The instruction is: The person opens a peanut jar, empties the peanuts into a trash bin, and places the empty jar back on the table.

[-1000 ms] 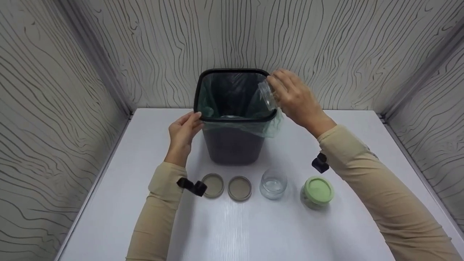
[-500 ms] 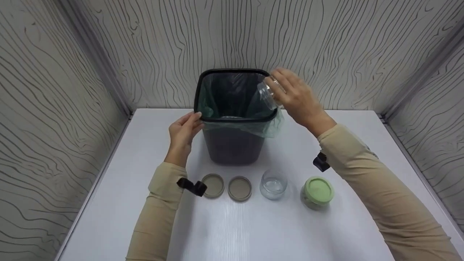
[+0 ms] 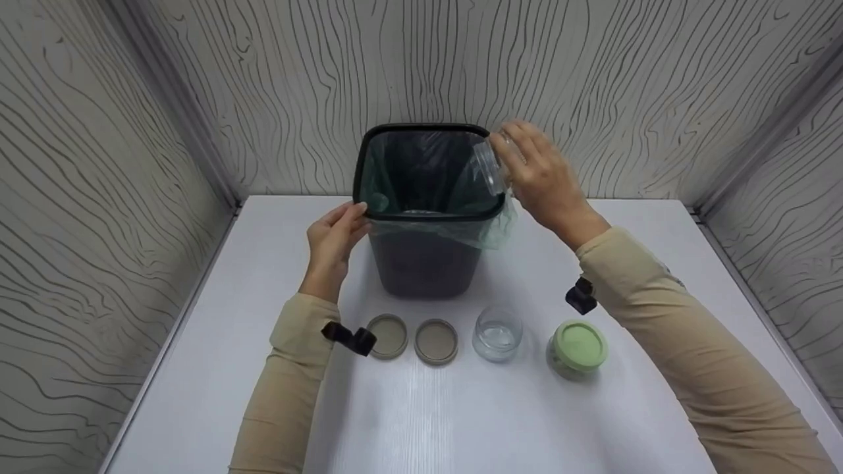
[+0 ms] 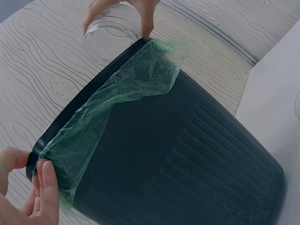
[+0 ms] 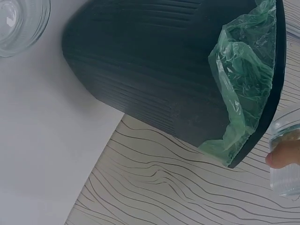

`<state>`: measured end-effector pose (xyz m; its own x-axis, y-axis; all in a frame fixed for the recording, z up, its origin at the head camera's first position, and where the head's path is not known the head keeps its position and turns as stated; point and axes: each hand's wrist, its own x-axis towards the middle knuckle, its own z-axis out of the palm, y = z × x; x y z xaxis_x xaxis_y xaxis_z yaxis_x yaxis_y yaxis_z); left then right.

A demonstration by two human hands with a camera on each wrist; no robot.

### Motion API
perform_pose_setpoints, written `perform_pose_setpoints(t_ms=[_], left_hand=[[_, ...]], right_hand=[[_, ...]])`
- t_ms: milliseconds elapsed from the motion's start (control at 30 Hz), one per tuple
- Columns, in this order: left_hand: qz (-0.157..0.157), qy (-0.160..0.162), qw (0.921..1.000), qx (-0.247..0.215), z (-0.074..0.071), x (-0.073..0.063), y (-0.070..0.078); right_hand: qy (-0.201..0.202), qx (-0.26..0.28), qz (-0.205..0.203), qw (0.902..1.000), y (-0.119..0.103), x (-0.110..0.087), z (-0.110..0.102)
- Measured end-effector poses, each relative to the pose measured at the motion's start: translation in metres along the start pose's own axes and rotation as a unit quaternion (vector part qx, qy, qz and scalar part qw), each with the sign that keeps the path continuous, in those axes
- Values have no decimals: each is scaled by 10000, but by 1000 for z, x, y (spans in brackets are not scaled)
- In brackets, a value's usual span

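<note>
A dark trash bin (image 3: 425,263) lined with a translucent green bag (image 4: 136,77) stands at the back of the white table. My left hand (image 3: 331,243) pinches the bin's near left rim, thumb on one side and fingers on the other, over the bag's edge. My right hand (image 3: 543,178) grips a clear glass jar (image 3: 489,169) tipped on its side, its mouth toward the bin's opening at the right rim. In the left wrist view the jar (image 4: 112,35) appears just beyond the rim. Only a thumb of the right hand (image 5: 285,153) shows in the right wrist view.
In front of the bin, two round beige lids (image 3: 387,336) lie side by side. A second clear glass jar (image 3: 498,334) stands right of them, then a jar with a green lid (image 3: 578,347). Wood-patterned walls enclose the table (image 3: 421,421) behind and at both sides.
The jar in my right hand has rocked slightly above the bin's right rim, its tilt shifting a little. My left hand keeps its hold on the rim.
</note>
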<state>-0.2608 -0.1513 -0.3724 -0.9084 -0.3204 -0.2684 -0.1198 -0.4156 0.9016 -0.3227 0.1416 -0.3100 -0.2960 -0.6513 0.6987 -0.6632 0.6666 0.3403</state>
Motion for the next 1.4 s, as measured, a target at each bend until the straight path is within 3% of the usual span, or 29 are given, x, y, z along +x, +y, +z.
perform_pose_setpoints(t_ms=[267, 433, 600, 767, 933, 1400], left_hand=[[32, 5, 10000, 55, 1, 0, 1], [40, -7, 10000, 18, 1, 0, -1], [22, 17, 10000, 76, 0, -1, -1], [5, 27, 10000, 74, 1, -1, 0], [27, 20, 10000, 40, 1, -1, -1], [107, -54, 9999, -35, 0, 0, -1]], right_hand=[[-29, -406, -405, 9983, -2, 2, -2], [-35, -1077, -1051, 9886, -3, 2, 0], [-18, -1180, -1080, 9871, -2, 4, 0], [-219, -1520, -1440, 9776, -1, 6, -3], [-233, -1555, -1343, 9784, -2, 10, -5], [-330, -1827, -1887, 9643, -5, 13, -4]])
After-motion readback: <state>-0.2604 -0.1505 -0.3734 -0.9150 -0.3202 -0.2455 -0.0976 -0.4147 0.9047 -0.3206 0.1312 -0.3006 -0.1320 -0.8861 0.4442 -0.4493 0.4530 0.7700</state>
